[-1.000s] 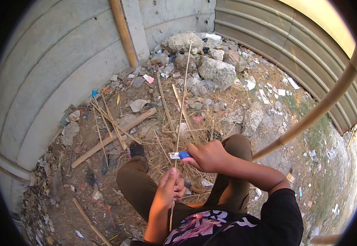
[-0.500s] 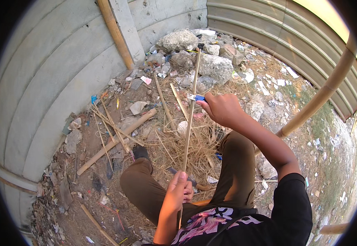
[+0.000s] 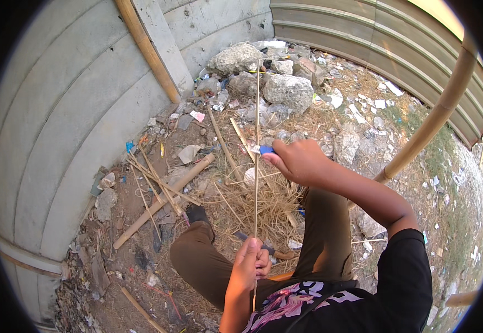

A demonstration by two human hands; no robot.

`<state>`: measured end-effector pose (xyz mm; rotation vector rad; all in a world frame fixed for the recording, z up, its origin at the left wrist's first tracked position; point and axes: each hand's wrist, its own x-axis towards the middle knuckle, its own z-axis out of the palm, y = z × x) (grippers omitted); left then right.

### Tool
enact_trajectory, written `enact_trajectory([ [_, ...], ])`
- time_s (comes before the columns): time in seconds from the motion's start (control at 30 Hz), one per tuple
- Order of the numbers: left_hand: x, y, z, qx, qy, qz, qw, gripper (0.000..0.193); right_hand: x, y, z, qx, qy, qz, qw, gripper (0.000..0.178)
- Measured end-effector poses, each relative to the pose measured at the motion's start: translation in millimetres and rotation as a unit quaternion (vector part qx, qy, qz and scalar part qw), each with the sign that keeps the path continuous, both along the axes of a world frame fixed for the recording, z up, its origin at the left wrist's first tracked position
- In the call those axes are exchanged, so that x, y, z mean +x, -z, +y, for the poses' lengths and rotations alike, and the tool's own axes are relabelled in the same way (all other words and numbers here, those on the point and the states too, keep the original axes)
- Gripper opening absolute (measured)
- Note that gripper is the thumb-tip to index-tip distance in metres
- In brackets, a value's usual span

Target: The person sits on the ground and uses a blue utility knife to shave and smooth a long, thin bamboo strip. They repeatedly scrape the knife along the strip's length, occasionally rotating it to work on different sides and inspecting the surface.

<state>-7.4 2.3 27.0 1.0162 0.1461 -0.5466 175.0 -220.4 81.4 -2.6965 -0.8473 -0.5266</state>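
A long, thin bamboo strip [image 3: 257, 194] points away from me, almost straight up the view, its far tip in front of the rocks. My left hand [image 3: 251, 260] is closed around its lower part, thumb on top, with a short end showing below the fist. Farther up, my right hand [image 3: 299, 160] grips a small blue-handled cutter [image 3: 265, 149]. The cutter's metal end touches the strip; its exact edge is too small to make out.
Dry shavings [image 3: 266, 202] lie between my legs. A bamboo pole [image 3: 163, 201] and thin bamboo pieces [image 3: 150, 177] are on the littered ground at left. Rocks [image 3: 288, 91] sit ahead. A concrete wall [image 3: 80, 127], corrugated metal fence [image 3: 380, 44] and slanting bamboo post [image 3: 424, 133] surround me.
My right hand and the cutter have come a little nearer along the strip. The strip now stands straighter in view and shows a narrower side.
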Motion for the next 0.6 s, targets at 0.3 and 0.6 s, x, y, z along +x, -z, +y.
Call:
enact_trajectory([
  [0.3, 5, 5, 1, -0.016, -0.022, 0.024, 0.999, 0.038, -61, 34, 25, -0.03, -0.101, 0.016, 0.994, 0.051],
  [0.6, 3, 16, -3, 0.052, -0.049, 0.006, 0.997, 0.037, 19, 35, 25, -0.006, 0.051, -0.068, 0.996, 0.051],
])
